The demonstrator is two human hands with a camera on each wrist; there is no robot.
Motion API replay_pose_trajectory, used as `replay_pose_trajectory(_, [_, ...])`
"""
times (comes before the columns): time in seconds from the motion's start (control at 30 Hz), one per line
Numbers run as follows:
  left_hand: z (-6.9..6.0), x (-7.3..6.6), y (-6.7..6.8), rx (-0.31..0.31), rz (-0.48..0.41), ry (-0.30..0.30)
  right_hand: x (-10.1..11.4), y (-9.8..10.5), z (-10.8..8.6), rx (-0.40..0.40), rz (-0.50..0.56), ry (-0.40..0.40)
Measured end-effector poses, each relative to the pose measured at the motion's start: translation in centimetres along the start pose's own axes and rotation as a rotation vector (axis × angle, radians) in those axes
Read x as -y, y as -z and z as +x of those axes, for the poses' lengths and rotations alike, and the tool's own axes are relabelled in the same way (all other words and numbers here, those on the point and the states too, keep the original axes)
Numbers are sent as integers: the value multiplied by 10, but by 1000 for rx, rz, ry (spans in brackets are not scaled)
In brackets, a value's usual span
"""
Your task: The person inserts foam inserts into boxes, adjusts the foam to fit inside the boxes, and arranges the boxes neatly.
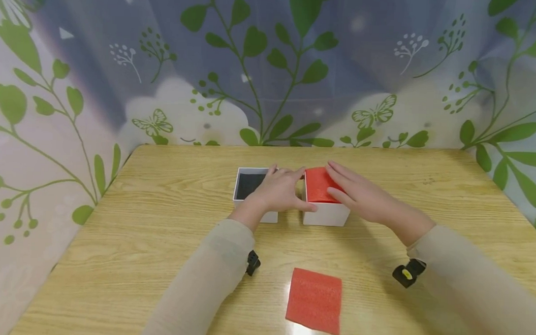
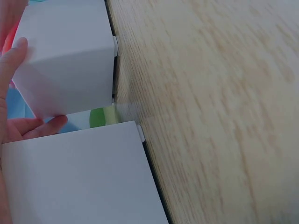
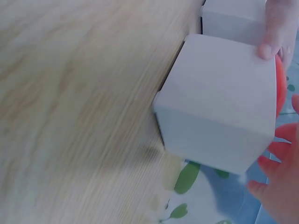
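Two white boxes stand side by side near the table's middle. Over the top of the right white box [image 1: 325,215] lies a red cloth [image 1: 317,186], bulging slightly above the rim in the right wrist view. My left hand [image 1: 279,188] grips this box by its left side, thumb on the front face and fingertips on the side wall [image 2: 74,91]. With fingers nearly straight, my right hand [image 1: 360,194] rests on the cloth's right part. The left white box [image 1: 271,217], partly hidden under my left hand, has something black [image 1: 248,184] inside.
A second red cloth [image 1: 315,301] lies flat on the wooden table [image 1: 159,223], nearer to me. Behind the table hangs a leaf-patterned curtain [image 1: 164,100]. Each sleeve carries a black wrist device [image 1: 408,273].
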State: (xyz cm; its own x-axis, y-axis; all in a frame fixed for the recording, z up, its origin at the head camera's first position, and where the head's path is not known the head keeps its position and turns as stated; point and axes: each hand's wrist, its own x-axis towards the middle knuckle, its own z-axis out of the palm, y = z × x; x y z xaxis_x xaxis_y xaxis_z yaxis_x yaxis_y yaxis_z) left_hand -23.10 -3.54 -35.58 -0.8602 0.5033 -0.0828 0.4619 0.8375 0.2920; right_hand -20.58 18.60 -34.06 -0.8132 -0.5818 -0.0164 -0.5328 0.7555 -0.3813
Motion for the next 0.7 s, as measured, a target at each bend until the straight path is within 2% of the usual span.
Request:
replay_pose_trajectory(0.27, [2, 3, -2, -10, 1, -20, 6, -7, 19, 3, -53, 21])
replay_pose_trajectory(0.7, [0, 1, 1, -7, -8, -24, 2, -16, 19, 23, -105, 24])
